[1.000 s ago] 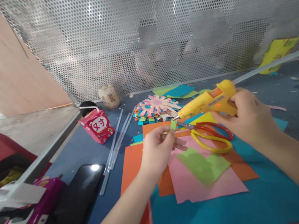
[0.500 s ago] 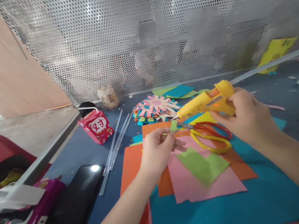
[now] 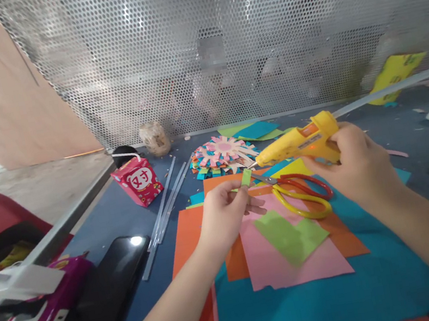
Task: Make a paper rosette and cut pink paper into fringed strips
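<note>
- Blue sheet [image 3: 315,308]: nearest, flat on the table [image 3: 112,215]; a pink sheet [image 3: 267,270] and green paper [image 3: 290,238] lie above it.
- Right hand [image 3: 359,168]: wrapped around the grip of a yellow glue gun [image 3: 298,143].
- Left hand [image 3: 227,208]: thumb and fingers pinching a green strip [image 3: 247,178].
- Step in hand, as judged: gluing the strip's free end. Next move seems to call for a steady pinch, fingertips clear of the nozzle.
- Scissors [image 3: 271,180]: over the papers, handles toward the right, blades away and left.
- Green strip: held above the papers; long axis runs away from the person, leaning slightly right.
- Glue gun: aloft; long axis crosswise, nozzle pointing left and slightly down, just beside the strip; contact cannot be told.
- Paper flowers [image 3: 223,150]: fringed, heaped beyond both hands.
</note>
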{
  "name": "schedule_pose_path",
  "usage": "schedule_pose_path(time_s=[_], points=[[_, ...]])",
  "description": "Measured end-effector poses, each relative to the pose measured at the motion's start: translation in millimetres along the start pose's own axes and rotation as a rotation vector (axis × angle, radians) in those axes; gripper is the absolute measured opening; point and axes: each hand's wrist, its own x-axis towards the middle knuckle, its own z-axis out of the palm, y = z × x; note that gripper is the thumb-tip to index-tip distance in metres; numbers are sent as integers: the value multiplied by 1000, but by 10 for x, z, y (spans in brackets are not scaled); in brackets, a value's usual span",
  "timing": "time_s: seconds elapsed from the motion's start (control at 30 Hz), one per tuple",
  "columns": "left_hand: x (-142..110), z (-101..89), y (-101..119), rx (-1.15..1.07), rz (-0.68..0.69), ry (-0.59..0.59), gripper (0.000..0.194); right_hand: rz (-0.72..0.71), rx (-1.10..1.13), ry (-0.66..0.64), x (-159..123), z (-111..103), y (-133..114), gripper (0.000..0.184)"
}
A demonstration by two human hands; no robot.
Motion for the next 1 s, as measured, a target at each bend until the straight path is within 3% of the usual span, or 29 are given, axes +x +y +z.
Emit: schedule_pose_path(time_s=[0.2, 0.43, 0.67, 0.9, 1.0], points=[[16, -22, 5, -44, -20, 34, 8, 25, -4, 12, 9, 7, -6, 25], [69, -80, -48, -77, -29, 60, 11, 165, 9, 18, 34, 0, -18, 34], [58, -27, -65, 1, -20, -2, 11, 196, -35, -50, 36, 123, -4, 37], [49, -12, -84, 60, -8, -23, 14, 181, -73, 26, 45, 96, 0, 34], [41, -27, -61, 44, 23, -30, 15, 201, -121, -73, 56, 62, -9, 31]])
